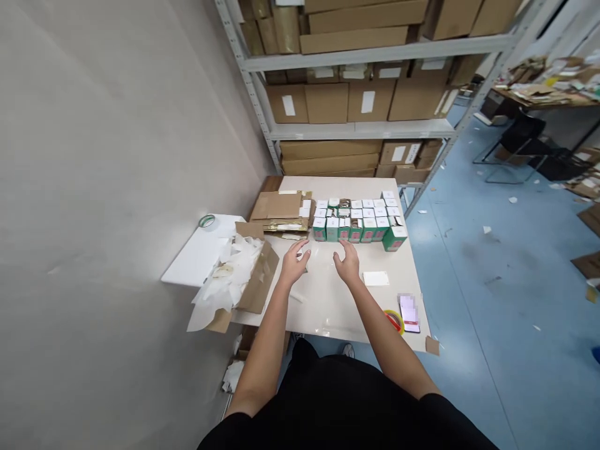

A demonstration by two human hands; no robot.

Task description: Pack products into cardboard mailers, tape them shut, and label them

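Over the white table (323, 300), my left hand (294, 262) is open, its fingers reaching forward near the flattened cardboard. Level with it, my right hand (347, 262) is open too, thumb apart, with nothing held. A bare gap of tabletop separates the two palms. Just beyond the fingertips stand rows of small green-and-white boxes (332, 229), several with open tops. At the right end, one green box (394, 237) sits slightly askew from the rows. A small dark green bit by my left palm is too small to name.
Left of my arm, an open carton (260, 281) holds crumpled white paper (234, 265). Flattened cardboard (279, 205) lies at the back left. A white card (375, 279), a tape roll (394, 321) and a phone (409, 312) lie at right. Shelving (356, 130) with cartons stands behind.
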